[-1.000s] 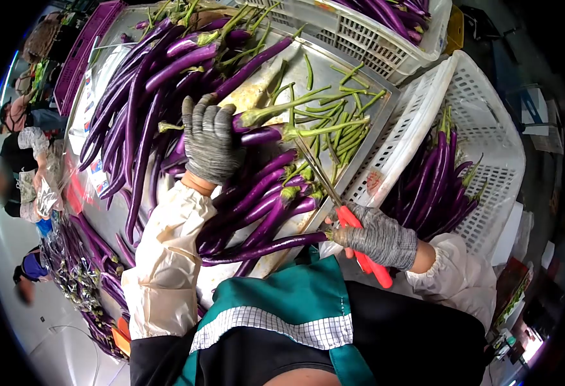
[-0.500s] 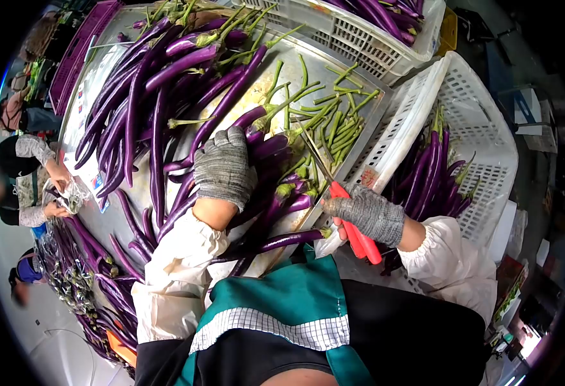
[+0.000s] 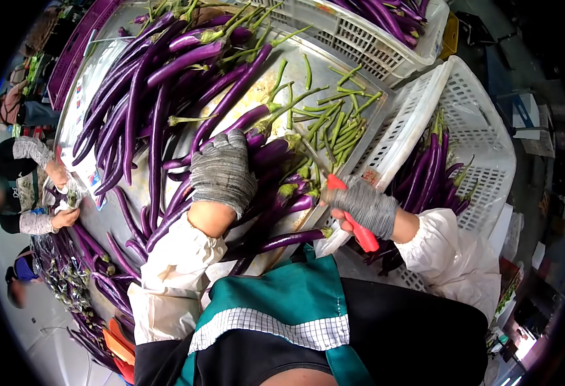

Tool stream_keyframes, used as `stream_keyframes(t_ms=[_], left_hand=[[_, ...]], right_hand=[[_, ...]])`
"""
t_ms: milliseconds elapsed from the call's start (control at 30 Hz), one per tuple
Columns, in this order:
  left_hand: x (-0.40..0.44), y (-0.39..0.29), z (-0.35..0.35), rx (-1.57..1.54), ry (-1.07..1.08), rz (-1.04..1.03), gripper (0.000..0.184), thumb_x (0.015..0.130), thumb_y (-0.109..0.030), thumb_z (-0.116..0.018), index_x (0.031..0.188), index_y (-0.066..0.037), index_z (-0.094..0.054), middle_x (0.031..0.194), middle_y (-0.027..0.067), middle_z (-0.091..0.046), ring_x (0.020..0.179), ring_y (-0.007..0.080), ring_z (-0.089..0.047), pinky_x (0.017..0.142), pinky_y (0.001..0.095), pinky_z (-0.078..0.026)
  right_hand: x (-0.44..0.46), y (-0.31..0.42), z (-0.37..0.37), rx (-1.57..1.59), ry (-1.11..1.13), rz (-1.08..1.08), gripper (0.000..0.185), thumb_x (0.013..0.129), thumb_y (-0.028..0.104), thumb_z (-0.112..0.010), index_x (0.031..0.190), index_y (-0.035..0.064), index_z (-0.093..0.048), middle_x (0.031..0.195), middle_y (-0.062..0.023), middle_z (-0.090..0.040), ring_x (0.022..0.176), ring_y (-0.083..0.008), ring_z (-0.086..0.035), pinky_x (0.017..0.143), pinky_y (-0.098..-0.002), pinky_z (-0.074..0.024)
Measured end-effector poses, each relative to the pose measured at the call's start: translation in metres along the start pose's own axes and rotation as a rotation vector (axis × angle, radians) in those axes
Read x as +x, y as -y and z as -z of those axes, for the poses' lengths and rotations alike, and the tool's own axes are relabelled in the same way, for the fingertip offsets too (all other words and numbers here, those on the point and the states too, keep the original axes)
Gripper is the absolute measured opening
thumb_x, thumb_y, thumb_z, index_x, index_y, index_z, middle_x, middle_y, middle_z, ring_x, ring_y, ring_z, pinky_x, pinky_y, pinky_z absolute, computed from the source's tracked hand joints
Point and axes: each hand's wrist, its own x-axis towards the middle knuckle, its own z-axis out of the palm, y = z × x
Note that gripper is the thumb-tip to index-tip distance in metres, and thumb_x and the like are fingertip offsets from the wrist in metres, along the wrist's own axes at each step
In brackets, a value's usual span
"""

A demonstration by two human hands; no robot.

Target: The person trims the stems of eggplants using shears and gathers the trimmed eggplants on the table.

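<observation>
My left hand (image 3: 223,172), in a grey knit glove with bare fingertips, presses down with curled fingers on a bunch of purple eggplants (image 3: 271,156) whose green stems point right. Wrapped around red-handled scissors (image 3: 363,238) is my right hand (image 3: 367,209), gloved the same way. The scissor blades reach up and left to the stem ends of the bunch and look nearly closed. Cut green stems (image 3: 341,134) lie scattered just beyond the blades on the metal tray (image 3: 326,63).
A large eggplant pile (image 3: 147,83) covers the tray's far left. White perforated crates (image 3: 482,135) with eggplants stand at the right and back. At the left, a co-worker's hands (image 3: 64,215) handle clear plastic near bagged eggplants (image 3: 64,273).
The red scissor handles have come together and the blades have closed near the stems. My left hand stays on the bunch. The co-worker's hands have shifted slightly.
</observation>
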Motion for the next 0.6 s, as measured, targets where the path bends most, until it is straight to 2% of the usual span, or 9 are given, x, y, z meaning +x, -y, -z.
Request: stream_keyframes(t_ms=[33,200,267,300,333,367,433,600], left_hand=[[-0.001,0.002,0.0,0.005,0.013,0.018,0.052,0.062,-0.017,-0.065,0.106,-0.001,-0.045,0.096,0.0181,-0.054,0.089,0.0333,-0.054,0.077,0.0429,-0.043],[0.001,0.008,-0.005,0.044,0.03,0.064,0.053,0.062,-0.019,-0.065,0.108,-0.002,-0.044,0.097,0.0175,-0.054,0.09,0.0331,-0.054,0.079,0.0447,-0.042],[0.0,0.007,-0.006,0.091,0.066,0.031,0.055,0.063,-0.019,-0.065,0.11,-0.002,-0.044,0.099,0.0167,-0.054,0.092,0.0329,-0.053,0.079,0.0449,-0.041],[-0.002,0.005,-0.006,0.088,0.068,0.028,0.055,0.063,-0.019,-0.065,0.11,-0.002,-0.044,0.099,0.0167,-0.054,0.092,0.0329,-0.053,0.079,0.0449,-0.041],[-0.004,0.002,-0.004,0.103,0.058,-0.021,0.05,0.065,-0.018,-0.062,0.11,-0.003,-0.045,0.098,0.0157,-0.054,0.091,0.0312,-0.054,0.078,0.0442,-0.042],[-0.006,-0.001,-0.003,0.119,0.045,-0.07,0.045,0.068,-0.017,-0.06,0.109,-0.004,-0.046,0.098,0.0148,-0.054,0.09,0.0296,-0.055,0.078,0.0436,-0.042],[-0.008,-0.006,-0.004,0.108,0.034,-0.097,0.046,0.068,-0.019,-0.06,0.11,-0.005,-0.046,0.098,0.0147,-0.054,0.089,0.0297,-0.055,0.077,0.0435,-0.042],[-0.012,-0.009,-0.006,0.095,-0.036,-0.144,0.047,0.07,-0.024,-0.059,0.111,-0.005,-0.045,0.097,0.0146,-0.054,0.087,0.0296,-0.055,0.075,0.0437,-0.041]], right_hand=[[0.002,0.0,0.001,0.131,0.043,-0.087,0.033,0.08,0.031,-0.058,0.077,0.0009,-0.044,0.054,-0.0027,-0.047,0.041,-0.0149,-0.052,0.039,-0.0303,-0.0431],[-0.006,0.001,-0.005,0.0,0.032,0.002,0.032,0.081,0.033,-0.057,0.08,0.0021,-0.048,0.055,-0.0034,-0.049,0.044,-0.0148,-0.053,0.041,-0.0315,-0.0443],[-0.006,-0.003,-0.003,-0.175,0.076,0.03,0.038,0.081,0.037,-0.054,0.08,-0.0004,-0.051,0.055,-0.0063,-0.051,0.045,-0.0147,-0.054,0.046,-0.0316,-0.0461],[-0.006,-0.002,-0.003,-0.354,0.059,0.128,0.046,0.082,0.042,-0.052,0.076,-0.0041,-0.053,0.054,-0.0092,-0.054,0.047,-0.0153,-0.056,0.051,-0.0307,-0.0474],[-0.006,-0.002,-0.003,-0.351,0.053,0.125,0.046,0.082,0.042,-0.052,0.076,-0.0041,-0.053,0.054,-0.0092,-0.054,0.047,-0.0153,-0.056,0.051,-0.0307,-0.0474],[-0.005,-0.002,-0.004,-0.407,0.06,0.232,0.048,0.081,0.043,-0.051,0.076,-0.0052,-0.053,0.052,-0.0095,-0.054,0.047,-0.0157,-0.056,0.052,-0.031,-0.0475],[-0.008,0.015,-0.008,-0.419,0.054,0.074,0.054,0.081,0.044,-0.052,0.083,-0.0092,-0.051,0.052,-0.0096,-0.055,0.048,-0.0165,-0.057,0.052,-0.0313,-0.0475],[-0.008,0.018,-0.01,-0.323,0.01,0.093,0.055,0.081,0.043,-0.054,0.08,-0.012,-0.048,0.054,-0.0111,-0.054,0.047,-0.0155,-0.056,0.047,-0.0297,-0.0463]])
